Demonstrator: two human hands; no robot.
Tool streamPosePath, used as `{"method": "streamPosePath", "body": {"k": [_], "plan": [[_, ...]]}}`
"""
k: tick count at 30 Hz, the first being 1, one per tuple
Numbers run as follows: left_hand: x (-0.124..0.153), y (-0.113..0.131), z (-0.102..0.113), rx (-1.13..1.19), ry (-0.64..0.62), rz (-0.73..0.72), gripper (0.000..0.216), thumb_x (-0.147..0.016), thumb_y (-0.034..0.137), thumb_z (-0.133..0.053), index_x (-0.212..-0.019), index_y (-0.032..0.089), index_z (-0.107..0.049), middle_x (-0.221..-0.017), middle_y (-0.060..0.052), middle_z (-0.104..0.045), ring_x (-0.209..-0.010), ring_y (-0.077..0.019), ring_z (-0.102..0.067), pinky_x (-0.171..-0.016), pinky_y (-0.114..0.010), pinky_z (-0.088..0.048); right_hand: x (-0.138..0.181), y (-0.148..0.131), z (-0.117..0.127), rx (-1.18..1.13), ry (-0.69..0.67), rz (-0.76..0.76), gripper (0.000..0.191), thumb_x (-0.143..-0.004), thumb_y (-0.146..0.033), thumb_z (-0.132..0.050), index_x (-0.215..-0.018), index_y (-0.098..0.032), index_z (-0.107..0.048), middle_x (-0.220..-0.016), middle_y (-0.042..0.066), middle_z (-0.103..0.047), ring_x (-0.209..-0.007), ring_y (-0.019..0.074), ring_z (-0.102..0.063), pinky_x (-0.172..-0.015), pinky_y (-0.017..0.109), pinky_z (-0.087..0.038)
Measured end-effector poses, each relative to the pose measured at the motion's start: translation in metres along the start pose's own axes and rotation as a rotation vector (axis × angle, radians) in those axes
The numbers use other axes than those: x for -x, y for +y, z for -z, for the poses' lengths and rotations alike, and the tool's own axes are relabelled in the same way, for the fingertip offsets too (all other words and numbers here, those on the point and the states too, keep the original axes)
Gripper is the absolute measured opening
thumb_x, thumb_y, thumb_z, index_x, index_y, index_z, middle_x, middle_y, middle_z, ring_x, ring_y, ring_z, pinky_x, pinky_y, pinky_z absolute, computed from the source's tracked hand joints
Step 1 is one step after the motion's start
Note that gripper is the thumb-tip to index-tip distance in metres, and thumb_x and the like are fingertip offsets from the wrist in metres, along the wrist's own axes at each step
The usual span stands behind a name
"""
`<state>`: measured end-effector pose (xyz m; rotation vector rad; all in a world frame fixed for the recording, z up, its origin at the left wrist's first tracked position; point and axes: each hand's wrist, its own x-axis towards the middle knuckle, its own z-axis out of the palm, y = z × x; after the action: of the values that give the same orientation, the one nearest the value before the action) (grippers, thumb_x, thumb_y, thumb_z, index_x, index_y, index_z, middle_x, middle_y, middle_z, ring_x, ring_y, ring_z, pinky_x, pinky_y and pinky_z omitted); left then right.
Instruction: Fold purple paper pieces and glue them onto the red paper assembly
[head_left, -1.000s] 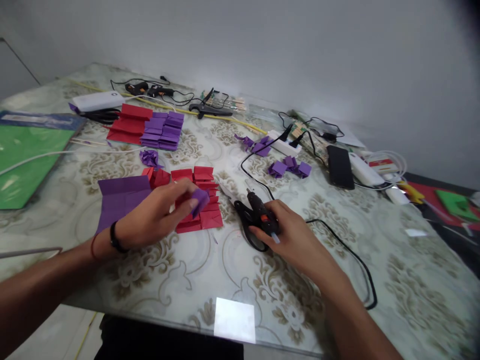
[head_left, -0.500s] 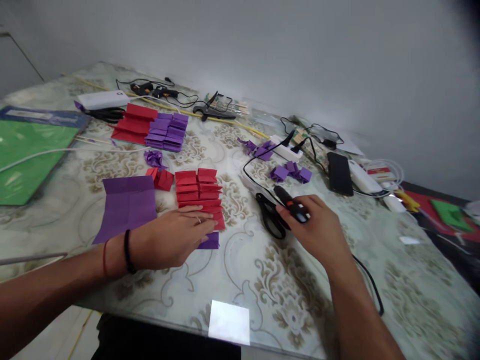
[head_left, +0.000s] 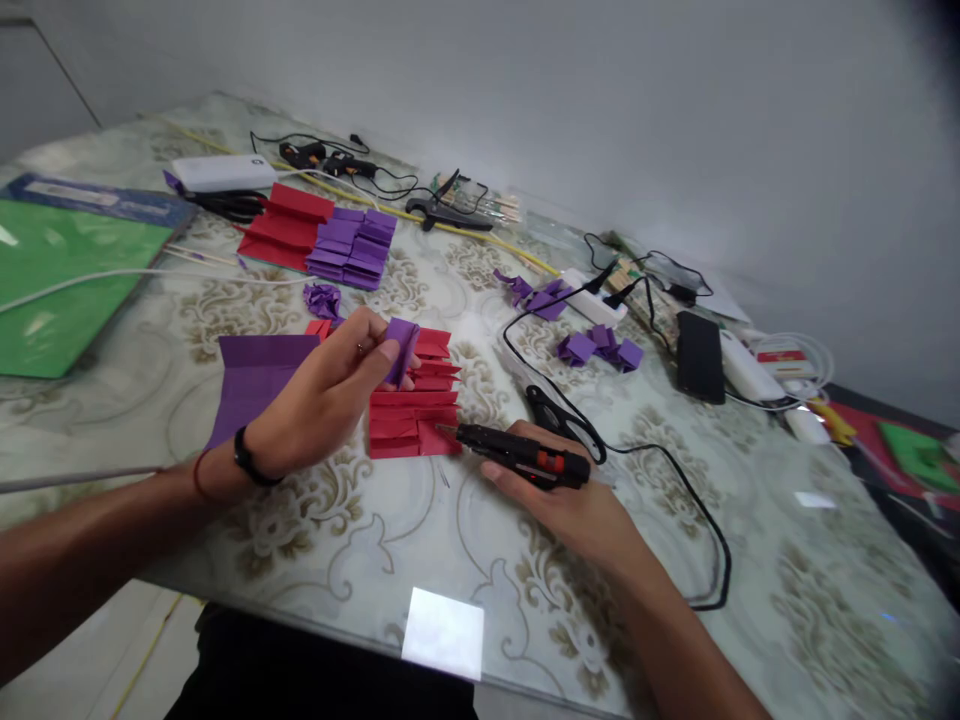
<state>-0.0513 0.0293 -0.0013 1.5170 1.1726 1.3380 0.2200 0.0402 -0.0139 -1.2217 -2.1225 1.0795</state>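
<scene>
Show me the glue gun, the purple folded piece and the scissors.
glue gun [head_left: 525, 462], head view, on its black barrel.
purple folded piece [head_left: 403, 345], head view, on its upper flap.
scissors [head_left: 541, 400], head view, on its black handle.

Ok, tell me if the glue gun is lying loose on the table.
No, the right hand grips the glue gun, nozzle toward the red paper, while the left hand holds a purple piece.

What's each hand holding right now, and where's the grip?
The left hand pinches a folded purple paper piece by one edge; the right hand grips the black glue gun around its rear half.
</scene>
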Motion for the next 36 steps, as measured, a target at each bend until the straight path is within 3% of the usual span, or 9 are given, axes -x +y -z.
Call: {"method": "streamPosePath", "body": {"k": [5,11,25,36], "plan": [[0.002,0.001,-0.002,-0.146,-0.02,-0.023,0.012,-0.098,0.029,-0.059,-0.089,0.022,-0.055,-0.084,0.0,-0.06,-0.074,-0.0156,-0.058,-0.07,-0.032,-0.049,-0.001,0.003,-0.008,-0.027,0.04,-0.057,0.036,-0.09,-0.043,-0.073,-0.07,-0.023,-0.051,-0.064,-0.005,-0.043,-0.055,0.012,-0.039,-0.05,0.027,-0.033],[0.002,0.001,-0.001,-0.258,-0.04,-0.081,0.009,-0.094,0.027,-0.063,-0.087,0.021,-0.062,-0.093,-0.004,-0.065,-0.088,-0.02,-0.063,-0.082,-0.037,-0.053,-0.002,0.009,-0.015,-0.009,0.056,-0.069,0.037,-0.088,-0.045,-0.074,-0.069,-0.023,-0.051,-0.063,-0.005,-0.047,-0.056,0.0128,-0.043,-0.051,0.028,-0.034],[0.003,0.005,-0.001,-0.283,-0.024,-0.071,0.009,-0.094,0.026,-0.061,-0.086,0.023,-0.061,-0.095,-0.004,-0.066,-0.088,-0.0204,-0.062,-0.084,-0.039,-0.053,-0.005,0.009,-0.02,0.02,0.068,-0.071,0.028,-0.087,-0.038,-0.072,-0.072,-0.022,-0.056,-0.066,-0.003,-0.052,-0.06,0.0143,-0.049,-0.056,0.029,-0.038],[0.004,0.005,0.0,-0.27,-0.03,-0.048,0.01,-0.094,0.029,-0.062,-0.086,0.024,-0.061,-0.094,-0.003,-0.067,-0.089,-0.0207,-0.062,-0.085,-0.037,-0.053,-0.003,0.012,-0.018,0.042,0.066,-0.029,0.038,-0.09,-0.038,-0.072,-0.067,-0.024,-0.045,-0.065,-0.003,-0.047,-0.061,0.015,-0.047,-0.054,0.029,-0.034]]}}
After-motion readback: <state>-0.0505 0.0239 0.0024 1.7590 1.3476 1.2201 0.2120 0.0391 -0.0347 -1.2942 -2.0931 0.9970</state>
